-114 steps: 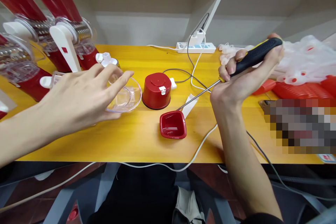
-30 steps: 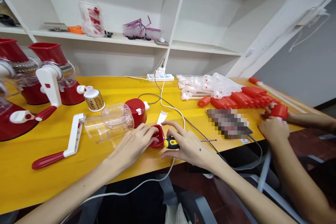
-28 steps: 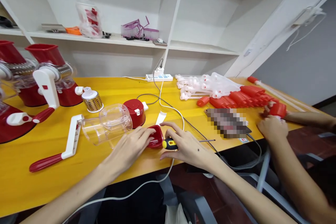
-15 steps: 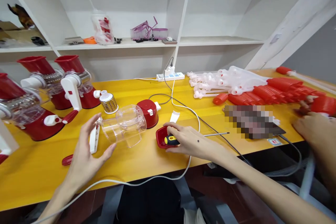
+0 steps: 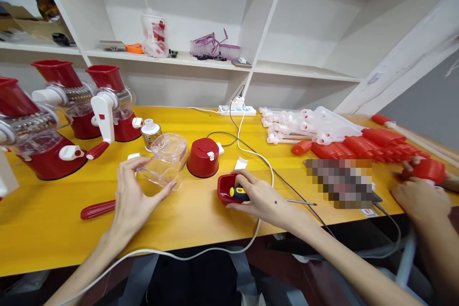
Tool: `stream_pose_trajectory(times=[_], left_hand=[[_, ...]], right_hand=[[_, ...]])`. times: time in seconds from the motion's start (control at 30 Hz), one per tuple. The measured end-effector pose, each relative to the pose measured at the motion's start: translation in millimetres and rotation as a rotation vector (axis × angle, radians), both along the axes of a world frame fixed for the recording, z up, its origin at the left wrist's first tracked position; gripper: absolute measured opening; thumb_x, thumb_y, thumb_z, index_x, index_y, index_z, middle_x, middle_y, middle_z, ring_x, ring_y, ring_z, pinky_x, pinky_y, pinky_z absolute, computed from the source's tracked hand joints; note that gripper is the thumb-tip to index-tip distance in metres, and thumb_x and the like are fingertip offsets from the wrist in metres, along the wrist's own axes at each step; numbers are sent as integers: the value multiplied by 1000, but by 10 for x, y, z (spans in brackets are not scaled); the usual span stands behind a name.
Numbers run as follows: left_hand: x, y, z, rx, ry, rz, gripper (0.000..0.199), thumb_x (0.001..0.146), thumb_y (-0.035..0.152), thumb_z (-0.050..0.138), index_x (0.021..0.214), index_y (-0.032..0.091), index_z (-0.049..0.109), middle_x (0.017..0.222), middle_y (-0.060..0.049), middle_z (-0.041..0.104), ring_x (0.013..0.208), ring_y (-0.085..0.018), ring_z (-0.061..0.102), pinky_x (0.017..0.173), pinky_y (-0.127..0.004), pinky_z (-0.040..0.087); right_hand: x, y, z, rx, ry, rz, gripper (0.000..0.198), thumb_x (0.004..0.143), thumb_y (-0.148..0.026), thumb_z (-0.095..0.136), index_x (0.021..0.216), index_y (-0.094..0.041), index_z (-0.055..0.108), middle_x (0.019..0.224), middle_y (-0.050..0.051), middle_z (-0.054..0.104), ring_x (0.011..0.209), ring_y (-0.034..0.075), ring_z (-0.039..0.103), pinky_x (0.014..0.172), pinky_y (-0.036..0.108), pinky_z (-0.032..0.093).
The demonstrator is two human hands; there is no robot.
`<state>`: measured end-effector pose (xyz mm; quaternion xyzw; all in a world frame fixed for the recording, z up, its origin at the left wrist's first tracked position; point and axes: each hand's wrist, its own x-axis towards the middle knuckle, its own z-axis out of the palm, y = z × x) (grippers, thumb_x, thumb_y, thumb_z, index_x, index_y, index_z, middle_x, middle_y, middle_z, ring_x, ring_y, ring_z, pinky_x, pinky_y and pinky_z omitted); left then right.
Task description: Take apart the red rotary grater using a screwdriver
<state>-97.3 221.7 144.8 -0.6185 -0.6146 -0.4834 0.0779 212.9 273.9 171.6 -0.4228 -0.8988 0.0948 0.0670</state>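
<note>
My left hand [image 5: 136,196] has its thumb and fingers closed around a clear plastic grater body [image 5: 167,155], which is tilted on the yellow table. My right hand [image 5: 261,196] is wrapped over a screwdriver [image 5: 238,193] with a black and yellow handle, its shaft sticking out to the right. A small red hopper [image 5: 224,190] lies under the handle end, against the right fingertips. Between the hands stands a round red base [image 5: 202,158]. A crank with a red handle [image 5: 98,209] is partly hidden behind my left hand.
Several assembled red drum graters [image 5: 111,105] stand at the left, near a metal grater drum [image 5: 150,134]. A white cable [image 5: 193,256] loops along the front edge. White and red plastic parts [image 5: 311,124] are piled at right, by another person's hand [image 5: 423,201].
My left hand has moved onto the clear grater body and closed on it, tilting it. The right hand keeps its hold on the screwdriver. The view has shifted slightly.
</note>
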Motion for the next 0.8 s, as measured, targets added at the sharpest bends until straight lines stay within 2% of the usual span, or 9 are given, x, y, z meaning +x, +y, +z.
stream_pose_trajectory(times=[0.07,0.2,0.3,0.47,0.67,0.8], left_hand=[[42,91,0,-43,-64,-15,70,74,61,74,124,21,45,123,-11,56,109,-29,63,89,-48,57],[141,247,43,-123,-44,104,75,70,67,74,121,19,46,120,-12,58,95,-29,66,77,-45,57],[199,348,66,-153,36,146,76,72,70,70,123,18,48,122,-15,57,105,-34,63,79,-48,56],[239,513,84,-140,119,138,75,79,70,62,128,15,49,122,-18,56,114,-38,58,89,-52,54],[322,643,149,-98,166,111,77,76,68,68,125,12,48,120,-20,56,115,-40,56,95,-57,51],[379,744,130,-71,159,65,78,75,64,72,127,13,47,122,-20,55,114,-38,58,95,-55,52]], right_hand=[[-24,13,6,18,-30,-38,35,90,-47,63,109,-19,52,136,8,54,91,25,71,80,44,60],[-93,80,21,48,-89,-131,38,89,-48,64,110,-17,53,132,9,56,97,27,70,78,42,58],[-148,148,17,74,-112,-185,41,89,-50,64,111,-17,54,127,9,58,99,27,69,78,40,57],[-202,258,17,104,-128,-263,43,89,-53,63,110,-17,54,123,9,60,97,30,69,76,40,54],[-204,393,61,109,-153,-325,45,89,-57,61,107,-16,57,125,11,60,99,31,69,76,39,53],[-199,468,77,107,-159,-367,48,89,-58,60,109,-14,58,126,13,58,102,33,68,81,41,54]])
